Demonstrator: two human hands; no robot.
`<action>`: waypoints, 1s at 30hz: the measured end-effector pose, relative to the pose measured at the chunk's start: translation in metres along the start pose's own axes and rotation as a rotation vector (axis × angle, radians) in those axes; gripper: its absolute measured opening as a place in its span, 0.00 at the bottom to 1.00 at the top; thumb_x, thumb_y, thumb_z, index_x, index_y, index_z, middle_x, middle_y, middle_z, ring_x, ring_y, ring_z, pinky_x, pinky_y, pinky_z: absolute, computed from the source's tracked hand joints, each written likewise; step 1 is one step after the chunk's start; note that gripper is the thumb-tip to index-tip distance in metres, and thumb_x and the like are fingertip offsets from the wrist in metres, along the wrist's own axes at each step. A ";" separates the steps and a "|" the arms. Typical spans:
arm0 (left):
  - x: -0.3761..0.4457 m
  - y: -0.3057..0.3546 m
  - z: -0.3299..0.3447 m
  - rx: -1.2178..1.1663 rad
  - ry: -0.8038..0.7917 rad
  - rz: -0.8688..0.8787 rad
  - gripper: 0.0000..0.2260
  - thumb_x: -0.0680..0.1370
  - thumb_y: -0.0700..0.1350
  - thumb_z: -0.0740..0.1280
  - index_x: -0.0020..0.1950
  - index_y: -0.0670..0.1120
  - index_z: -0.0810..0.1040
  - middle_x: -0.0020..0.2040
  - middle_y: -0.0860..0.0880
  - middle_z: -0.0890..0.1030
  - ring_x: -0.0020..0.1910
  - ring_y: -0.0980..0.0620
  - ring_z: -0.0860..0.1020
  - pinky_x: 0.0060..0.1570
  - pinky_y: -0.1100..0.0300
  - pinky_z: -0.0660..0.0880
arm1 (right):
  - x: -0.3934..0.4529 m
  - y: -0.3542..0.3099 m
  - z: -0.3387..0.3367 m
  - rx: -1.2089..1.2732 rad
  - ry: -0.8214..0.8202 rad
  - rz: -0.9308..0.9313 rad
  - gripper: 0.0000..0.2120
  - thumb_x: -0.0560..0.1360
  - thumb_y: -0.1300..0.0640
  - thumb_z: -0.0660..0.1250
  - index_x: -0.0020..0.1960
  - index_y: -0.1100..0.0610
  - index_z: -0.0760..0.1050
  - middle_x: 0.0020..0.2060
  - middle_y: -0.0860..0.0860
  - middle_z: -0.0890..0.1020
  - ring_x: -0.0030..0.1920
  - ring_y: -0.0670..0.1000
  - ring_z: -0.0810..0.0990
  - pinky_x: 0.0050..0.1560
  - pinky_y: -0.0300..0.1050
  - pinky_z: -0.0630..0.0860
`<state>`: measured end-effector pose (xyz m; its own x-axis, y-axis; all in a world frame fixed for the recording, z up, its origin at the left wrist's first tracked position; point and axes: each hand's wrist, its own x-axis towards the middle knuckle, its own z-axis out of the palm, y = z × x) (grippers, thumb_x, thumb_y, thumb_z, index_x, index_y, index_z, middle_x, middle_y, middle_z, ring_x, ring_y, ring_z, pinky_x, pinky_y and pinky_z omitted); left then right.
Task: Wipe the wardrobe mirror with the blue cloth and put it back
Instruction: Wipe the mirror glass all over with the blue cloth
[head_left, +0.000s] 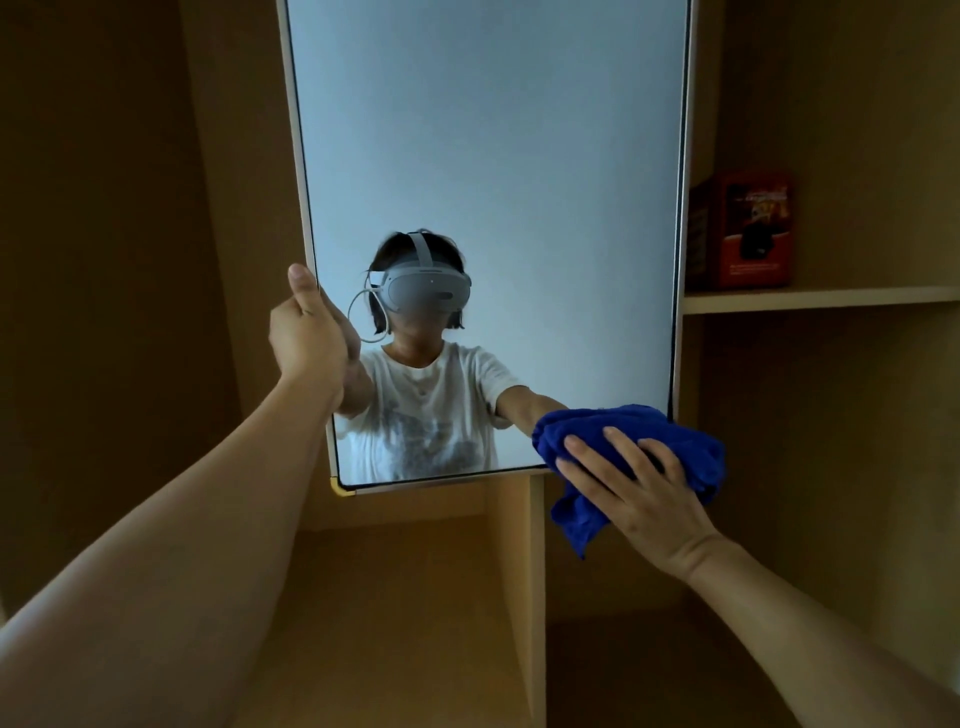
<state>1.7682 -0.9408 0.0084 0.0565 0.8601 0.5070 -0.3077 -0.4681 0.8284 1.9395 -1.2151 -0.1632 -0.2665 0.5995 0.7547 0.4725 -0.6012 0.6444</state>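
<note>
Left hand (306, 332) grips the mirror's left edge, thumb up along the front of the frame, fingers wrapped behind and out of sight. Right hand (631, 491) lies flat with fingers spread and straight, pressing the blue cloth (670, 434) against the lower right corner of the mirror (493, 156). Both forearms are bare and reach up from the bottom corners of the view.

Cloth is a fuzzy, plush blue fabric, bunched into a soft lump under the palm. One loose tail hangs below the mirror's bottom edge, and part of the bundle laps over the right frame edge.

Mirror is a tall flat rectangle with rounded corners, a thin pale frame and a dark inner line; a small yellow cap sits on the bottom left corner. The glass is smooth. It reflects a plain pale wall and a person in a white printed T-shirt wearing a grey headset with a top strap and a looping cable.

Wardrobe (524, 571) is matte, light tan wood-look board with square-edged panels; a vertical divider stands below the mirror. To the right, a flat shelf (821, 299) carries a red box (743, 231) with dark print, standing upright just beside the mirror's right edge.
</note>
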 end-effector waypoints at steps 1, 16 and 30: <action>0.002 -0.002 0.000 0.006 0.004 -0.002 0.24 0.77 0.66 0.50 0.34 0.51 0.71 0.33 0.53 0.77 0.34 0.57 0.76 0.31 0.63 0.67 | 0.001 0.001 -0.001 0.013 -0.005 -0.003 0.33 0.69 0.55 0.67 0.72 0.52 0.62 0.72 0.51 0.63 0.66 0.59 0.66 0.61 0.57 0.63; 0.003 -0.004 0.002 -0.019 -0.009 -0.027 0.22 0.77 0.66 0.51 0.34 0.53 0.72 0.33 0.54 0.78 0.35 0.58 0.77 0.32 0.63 0.67 | 0.124 -0.103 -0.040 0.254 -0.060 -0.230 0.20 0.78 0.51 0.59 0.69 0.52 0.71 0.70 0.51 0.70 0.63 0.57 0.73 0.59 0.54 0.71; 0.001 -0.002 -0.003 -0.029 -0.120 -0.023 0.23 0.79 0.63 0.48 0.35 0.50 0.70 0.34 0.50 0.75 0.33 0.53 0.74 0.38 0.58 0.70 | 0.170 -0.053 -0.038 0.276 0.002 -0.193 0.24 0.75 0.47 0.64 0.69 0.54 0.71 0.69 0.53 0.72 0.62 0.58 0.73 0.59 0.56 0.69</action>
<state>1.7663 -0.9384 0.0066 0.1766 0.8392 0.5143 -0.3318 -0.4412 0.8338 1.8370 -1.1017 -0.0644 -0.3749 0.6871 0.6224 0.6228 -0.3107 0.7181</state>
